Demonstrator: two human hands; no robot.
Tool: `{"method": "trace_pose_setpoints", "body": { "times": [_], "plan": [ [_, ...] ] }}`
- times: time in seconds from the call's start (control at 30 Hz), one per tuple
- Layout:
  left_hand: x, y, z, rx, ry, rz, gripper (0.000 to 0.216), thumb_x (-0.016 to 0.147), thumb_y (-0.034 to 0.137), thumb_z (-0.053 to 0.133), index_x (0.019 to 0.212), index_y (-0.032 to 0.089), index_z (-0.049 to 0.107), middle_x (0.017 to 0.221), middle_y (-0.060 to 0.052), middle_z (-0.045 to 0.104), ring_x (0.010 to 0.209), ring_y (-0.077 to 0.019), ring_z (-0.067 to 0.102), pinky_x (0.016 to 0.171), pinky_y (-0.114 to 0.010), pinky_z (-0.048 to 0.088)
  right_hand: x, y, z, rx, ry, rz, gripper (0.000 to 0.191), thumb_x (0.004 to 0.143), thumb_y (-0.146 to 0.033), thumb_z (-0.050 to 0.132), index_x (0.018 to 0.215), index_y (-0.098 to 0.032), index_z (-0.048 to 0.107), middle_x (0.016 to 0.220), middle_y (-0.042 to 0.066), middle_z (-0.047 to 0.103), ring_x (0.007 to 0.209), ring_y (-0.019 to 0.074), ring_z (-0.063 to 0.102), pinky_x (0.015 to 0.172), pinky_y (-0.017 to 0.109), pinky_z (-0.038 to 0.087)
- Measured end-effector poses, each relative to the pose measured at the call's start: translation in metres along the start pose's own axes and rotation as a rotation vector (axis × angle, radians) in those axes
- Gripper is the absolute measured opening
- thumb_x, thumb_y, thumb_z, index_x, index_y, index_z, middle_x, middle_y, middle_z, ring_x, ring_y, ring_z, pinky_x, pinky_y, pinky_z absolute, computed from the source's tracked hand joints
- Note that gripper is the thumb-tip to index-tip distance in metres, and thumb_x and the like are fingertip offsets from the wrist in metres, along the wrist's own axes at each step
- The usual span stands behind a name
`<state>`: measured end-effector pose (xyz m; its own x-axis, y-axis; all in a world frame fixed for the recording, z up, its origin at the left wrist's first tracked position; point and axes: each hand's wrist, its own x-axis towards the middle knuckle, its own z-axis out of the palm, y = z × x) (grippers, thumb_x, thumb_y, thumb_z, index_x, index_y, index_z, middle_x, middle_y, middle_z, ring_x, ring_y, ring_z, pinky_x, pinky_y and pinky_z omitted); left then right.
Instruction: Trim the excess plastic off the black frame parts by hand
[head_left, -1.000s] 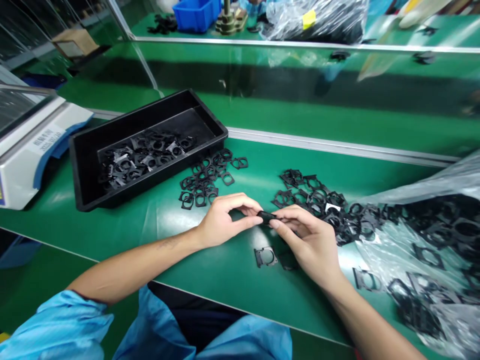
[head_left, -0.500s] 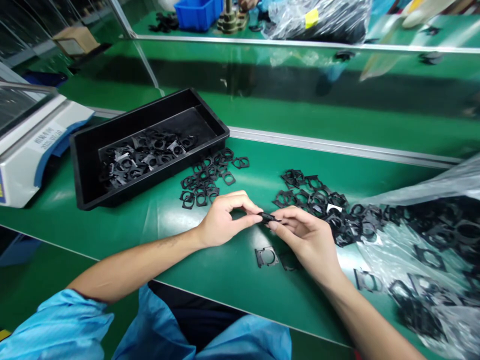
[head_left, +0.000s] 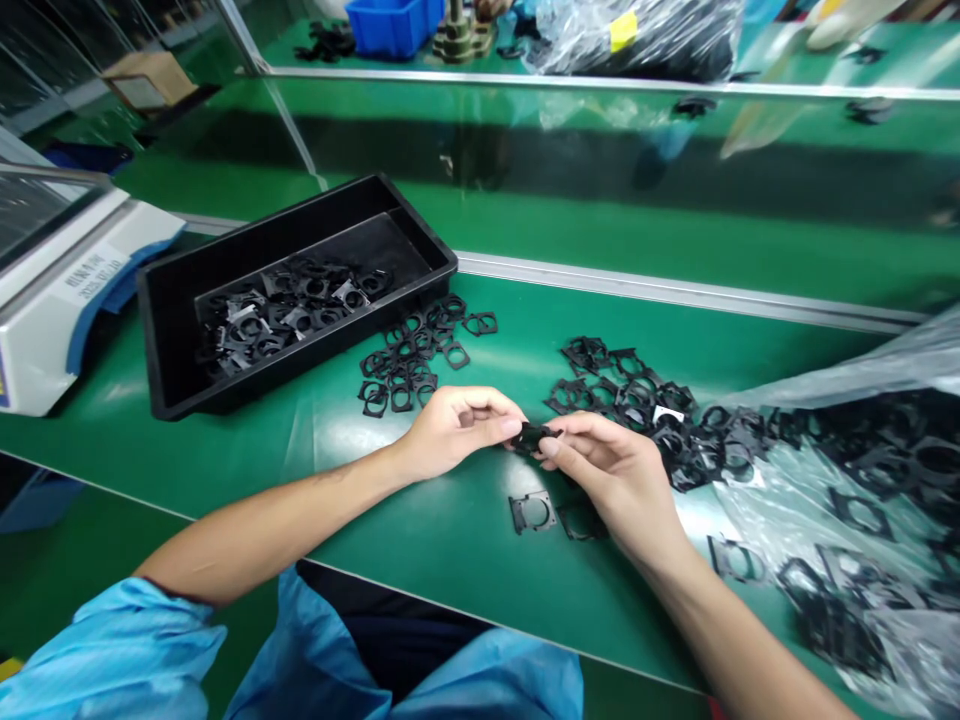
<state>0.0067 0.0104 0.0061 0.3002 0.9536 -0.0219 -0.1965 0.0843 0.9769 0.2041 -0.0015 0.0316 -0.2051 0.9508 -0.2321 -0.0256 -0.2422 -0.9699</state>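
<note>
Between my two hands is a small black plastic frame (head_left: 531, 438), held above the green table. My left hand (head_left: 461, 430) pinches its left end between thumb and fingers. On its right end, the thumb and fingers of my right hand (head_left: 611, 465) are closed. The fingers cover much of the part, so its full shape is hidden. Just below lie a flat black frame with a round opening (head_left: 533, 512) and another black frame (head_left: 581, 521), partly behind my right hand.
A black tray (head_left: 300, 362) of similar frames stands at left, beside a white-and-blue device (head_left: 67, 280). Loose frames (head_left: 405, 355) lie by the tray. A larger pile (head_left: 637, 395) spreads right to a clear plastic bag (head_left: 795, 490). A metal rail (head_left: 675, 297) runs behind.
The black frame has been turned in my fingers, from nearly edge-on to showing more of its face. Both hands stay in almost the same place.
</note>
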Motion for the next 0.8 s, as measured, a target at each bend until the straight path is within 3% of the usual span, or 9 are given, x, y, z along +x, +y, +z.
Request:
{"method": "trace_pose_setpoints", "body": {
  "times": [0.27, 0.6, 0.8],
  "plan": [
    [0.0010, -0.0007, -0.0021, -0.009, -0.001, -0.052, 0.036, 0.078, 0.048, 0.081, 0.077, 0.013, 0.072, 0.068, -0.003, 0.071, 0.062, -0.0133, 0.066, 0.061, -0.024, 0.053, -0.0010, -0.0006, 0.0005, 0.017, -0.014, 0.029, 0.035, 0.064, -0.046, 0.093, 0.078, -0.020, 0.075, 0.068, 0.002, 0.073, 0.060, 0.0163, 0.070, 0.061, 0.027, 0.058],
    [0.0009, 0.0005, -0.0034, 0.000, -0.029, -0.035, 0.037, 0.077, 0.048, 0.081, 0.077, 0.013, 0.072, 0.067, -0.003, 0.071, 0.061, -0.0134, 0.065, 0.060, -0.024, 0.053, 0.0025, 0.0011, -0.0012, 0.142, -0.100, 0.091, 0.027, 0.065, -0.039, 0.094, 0.077, -0.021, 0.077, 0.070, 0.000, 0.075, 0.060, 0.0114, 0.069, 0.063, 0.022, 0.056],
    [0.0004, 0.0024, -0.0037, 0.049, -0.025, -0.017, 0.036, 0.078, 0.048, 0.080, 0.078, 0.013, 0.072, 0.069, -0.004, 0.072, 0.063, -0.0138, 0.067, 0.060, -0.024, 0.054, 0.0014, -0.0010, -0.0016, 0.078, -0.067, 0.097, 0.032, 0.064, -0.043, 0.093, 0.074, -0.019, 0.074, 0.066, 0.001, 0.071, 0.058, 0.0150, 0.069, 0.060, 0.026, 0.058]
  ]
}}
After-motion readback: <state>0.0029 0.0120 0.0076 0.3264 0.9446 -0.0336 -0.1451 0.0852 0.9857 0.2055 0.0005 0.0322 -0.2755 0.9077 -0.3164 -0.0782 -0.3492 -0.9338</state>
